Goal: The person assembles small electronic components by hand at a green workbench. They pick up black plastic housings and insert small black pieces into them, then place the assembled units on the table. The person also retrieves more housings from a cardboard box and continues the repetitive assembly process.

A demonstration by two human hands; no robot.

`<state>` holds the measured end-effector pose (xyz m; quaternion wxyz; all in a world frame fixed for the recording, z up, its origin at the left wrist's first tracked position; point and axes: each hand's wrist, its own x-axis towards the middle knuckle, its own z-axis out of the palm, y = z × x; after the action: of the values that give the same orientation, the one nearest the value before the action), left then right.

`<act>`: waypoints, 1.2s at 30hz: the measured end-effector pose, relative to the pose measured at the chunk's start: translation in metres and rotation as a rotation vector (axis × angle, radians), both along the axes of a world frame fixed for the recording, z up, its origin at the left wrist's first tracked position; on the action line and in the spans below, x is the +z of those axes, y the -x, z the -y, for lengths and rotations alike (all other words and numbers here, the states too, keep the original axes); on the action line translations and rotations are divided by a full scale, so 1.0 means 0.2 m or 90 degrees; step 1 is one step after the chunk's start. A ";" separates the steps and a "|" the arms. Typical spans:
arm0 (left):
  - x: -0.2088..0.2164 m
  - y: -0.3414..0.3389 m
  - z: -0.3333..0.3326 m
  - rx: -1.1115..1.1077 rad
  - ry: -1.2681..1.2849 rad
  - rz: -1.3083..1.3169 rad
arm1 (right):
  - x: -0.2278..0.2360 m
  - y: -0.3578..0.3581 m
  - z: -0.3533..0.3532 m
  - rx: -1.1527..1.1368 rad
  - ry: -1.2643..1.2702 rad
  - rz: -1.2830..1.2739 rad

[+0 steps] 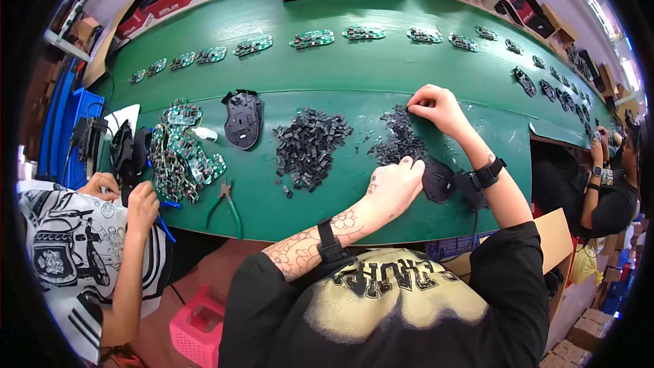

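Observation:
My left hand is curled closed at the near edge of a heap of tiny dark parts. Its fingertips are turned away, so what they hold, if anything, is hidden. Right beside it lies a black mouse shell. On the heap's far right side, my right hand has thumb and forefinger pinched together; anything between them is too small to make out. To the left of these parts is a larger pile of small black rectangular pieces.
Another black mouse shell, a pile of green circuit boards and green-handled cutters lie to the left. Circuit boards form a row across the green table. A co-worker's hands are at left; another person sits far right.

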<state>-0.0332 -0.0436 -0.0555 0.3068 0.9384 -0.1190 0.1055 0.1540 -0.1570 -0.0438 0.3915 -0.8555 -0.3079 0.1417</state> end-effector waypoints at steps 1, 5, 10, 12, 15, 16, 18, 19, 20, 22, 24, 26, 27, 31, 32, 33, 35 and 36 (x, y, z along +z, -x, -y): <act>0.00 0.00 -0.01 -0.004 0.020 0.014 | 0.01 0.01 0.00 -0.008 -0.002 -0.019; 0.01 0.01 -0.05 -0.022 0.086 0.092 | -0.01 0.04 0.00 0.008 -0.003 0.002; 0.06 0.04 -0.16 -0.020 0.171 0.132 | -0.04 0.07 -0.02 -0.045 -0.010 0.012; 0.09 0.07 -0.23 -0.005 0.237 0.150 | -0.04 0.06 -0.02 -0.049 -0.014 -0.010; 0.14 0.14 -0.38 0.001 0.487 -0.020 | -0.02 0.05 0.01 -0.069 -0.074 -0.066; 0.15 0.16 -0.43 0.022 0.552 -0.060 | -0.03 0.05 0.02 -0.088 -0.137 -0.102; 0.11 0.21 -0.51 0.052 0.727 -0.083 | 0.03 0.09 0.00 -0.160 -0.193 -0.192; 0.09 0.24 -0.58 0.042 0.656 -0.090 | 0.06 0.15 -0.01 -0.174 -0.234 -0.199; 0.11 0.28 -0.62 0.039 0.643 -0.097 | 0.09 0.21 -0.02 -0.190 -0.275 -0.205; 0.12 0.37 -0.66 0.025 0.699 -0.165 | 0.18 0.36 -0.04 -0.153 -0.305 -0.226; 0.11 0.47 -0.66 -0.077 0.808 -0.292 | 0.25 0.53 -0.07 -0.146 -0.317 -0.273; 0.13 0.59 -0.67 -0.099 0.830 -0.523 | 0.27 0.65 -0.09 -0.147 -0.343 -0.347; 0.14 0.63 -0.67 -0.172 0.861 -0.594 | 0.27 0.70 -0.10 -0.146 -0.346 -0.382; 0.11 0.73 -0.69 -0.129 0.728 -0.664 | 0.22 0.84 -0.13 -0.150 -0.355 -0.522; 0.09 0.73 -0.71 -0.121 0.657 -0.602 | 0.19 0.87 -0.14 -0.146 -0.356 -0.543; 0.08 0.74 -0.73 -0.073 0.574 -0.558 | 0.16 0.89 -0.15 -0.137 -0.369 -0.551; 0.03 0.73 -0.72 0.153 0.644 -0.414 | 0.12 0.89 -0.17 -0.145 -0.388 -0.579; -0.01 0.72 -0.70 0.303 0.777 -0.265 | 0.10 0.90 -0.18 -0.154 -0.395 -0.591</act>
<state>-0.1763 0.0969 -0.0583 0.7657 0.5986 0.2325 0.0354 -0.0265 -0.1213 -0.0234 0.7323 -0.5774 -0.0306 0.3597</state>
